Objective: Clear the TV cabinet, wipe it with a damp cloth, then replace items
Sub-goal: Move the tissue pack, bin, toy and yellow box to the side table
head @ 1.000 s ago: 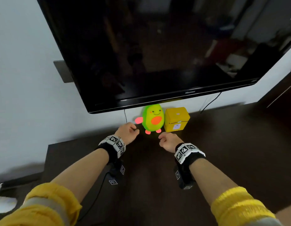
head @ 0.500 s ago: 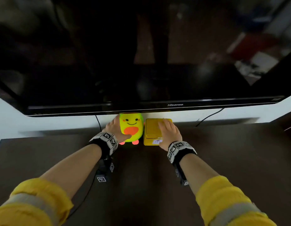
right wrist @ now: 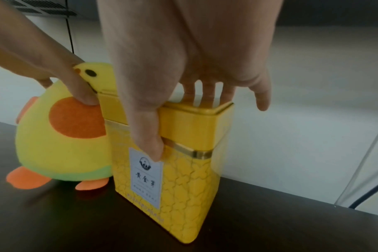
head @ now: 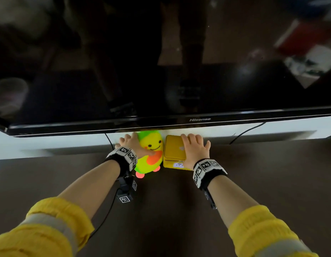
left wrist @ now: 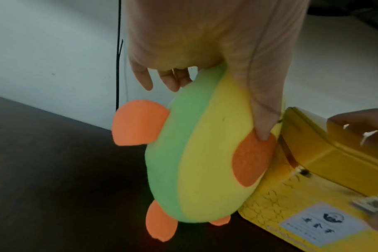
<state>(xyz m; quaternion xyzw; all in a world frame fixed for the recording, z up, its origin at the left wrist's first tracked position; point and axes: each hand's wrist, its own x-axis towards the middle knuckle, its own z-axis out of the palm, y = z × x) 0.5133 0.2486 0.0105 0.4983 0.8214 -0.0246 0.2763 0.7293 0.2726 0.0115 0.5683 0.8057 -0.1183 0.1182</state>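
A green and yellow plush toy [head: 151, 160] with orange feet stands at the back of the dark TV cabinet [head: 272, 179], under the TV [head: 161, 62]. My left hand [head: 136, 145] grips it, thumb on its orange belly patch and fingers behind its back. In the left wrist view the plush toy [left wrist: 205, 170] tilts under my left hand [left wrist: 205, 42]. Touching the toy on the right is a yellow tin [head: 173, 151]. My right hand [head: 195, 150] grips its lid from above. In the right wrist view my right hand [right wrist: 183, 51] has its thumb on the yellow tin [right wrist: 183, 179] front and fingers behind.
The TV's lower edge hangs just above both hands. A black cable [head: 109, 141] drops down the white wall [head: 49, 143] left of the toy, and another cable [head: 244, 131] runs down at the right. The cabinet top is dark wood.
One second ago both hands hovered short of the toy and tin. They have since reached forward and taken hold of them, and my view has moved closer under the TV.
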